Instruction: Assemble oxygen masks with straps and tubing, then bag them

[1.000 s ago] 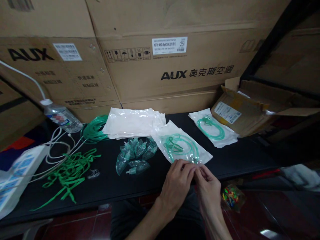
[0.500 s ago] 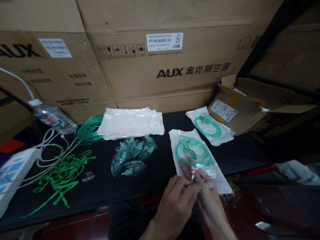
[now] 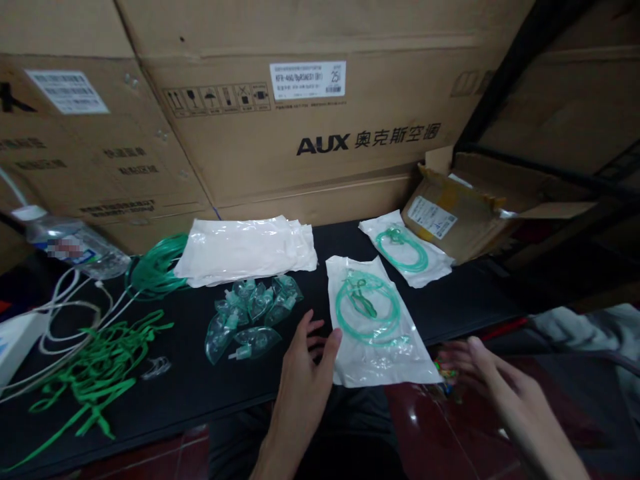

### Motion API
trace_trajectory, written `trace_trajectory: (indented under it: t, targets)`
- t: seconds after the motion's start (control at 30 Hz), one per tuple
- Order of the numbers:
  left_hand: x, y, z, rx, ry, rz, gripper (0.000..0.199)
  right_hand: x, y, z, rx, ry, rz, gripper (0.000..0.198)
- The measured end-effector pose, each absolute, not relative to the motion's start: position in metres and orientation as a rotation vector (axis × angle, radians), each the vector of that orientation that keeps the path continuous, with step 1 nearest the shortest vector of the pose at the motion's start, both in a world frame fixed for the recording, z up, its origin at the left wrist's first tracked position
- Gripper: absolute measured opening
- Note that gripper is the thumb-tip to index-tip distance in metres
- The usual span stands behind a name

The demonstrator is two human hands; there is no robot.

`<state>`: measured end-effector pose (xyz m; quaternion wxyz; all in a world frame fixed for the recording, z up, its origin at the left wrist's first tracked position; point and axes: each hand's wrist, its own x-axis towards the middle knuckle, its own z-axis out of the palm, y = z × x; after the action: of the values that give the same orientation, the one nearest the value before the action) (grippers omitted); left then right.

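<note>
A clear-fronted white pouch point(image 3: 385, 363) with coiled green tubing point(image 3: 367, 343) and a green strap inside lies at the front of the black table. Beside its left edge is my left hand point(image 3: 310, 363), fingers apart and curved; whether the thumb touches the pouch I cannot tell. My right hand point(image 3: 493, 373) is off the pouch's lower right corner with its fingers stretched out, holding nothing. Several clear green oxygen masks point(image 3: 260, 303) lie to the left of my left hand. Behind the near pouch rests a second pouch point(image 3: 435, 267) with coiled tubing.
A stack of white pouches point(image 3: 240, 250) lies at the back. Leftward are coiled green tubing point(image 3: 160, 267), green straps point(image 3: 107, 360), small clear pieces point(image 3: 156, 367), white cables, a power strip point(image 3: 20, 340) and a plastic bottle point(image 3: 80, 243). An open carton point(image 3: 450, 213) stands back right before large boxes.
Both hands have let go of the near pouch's lower end and moved apart, left hand to its left, right hand to its right. The view has shifted slightly to the right.
</note>
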<state>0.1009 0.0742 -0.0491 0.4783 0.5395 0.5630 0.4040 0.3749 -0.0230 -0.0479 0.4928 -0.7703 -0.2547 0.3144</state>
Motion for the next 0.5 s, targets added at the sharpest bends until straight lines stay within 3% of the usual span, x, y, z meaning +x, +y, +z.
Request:
trace_trajectory:
  t: [0.1,0.27,0.5]
  targets:
    - [0.12,0.094,-0.054,1.163,1.261,0.845,0.073,0.358,0.024,-0.038,-1.808,-0.693,0.904,0.066]
    - [0.129,0.103,-0.059,1.02,0.991,0.833,0.045,0.334,0.052,-0.034,-1.6,-0.835,1.057,0.054]
    - [0.147,0.11,-0.048,0.987,0.877,0.898,0.044,0.362,0.06,-0.025,-1.535,-0.869,1.134,0.06]
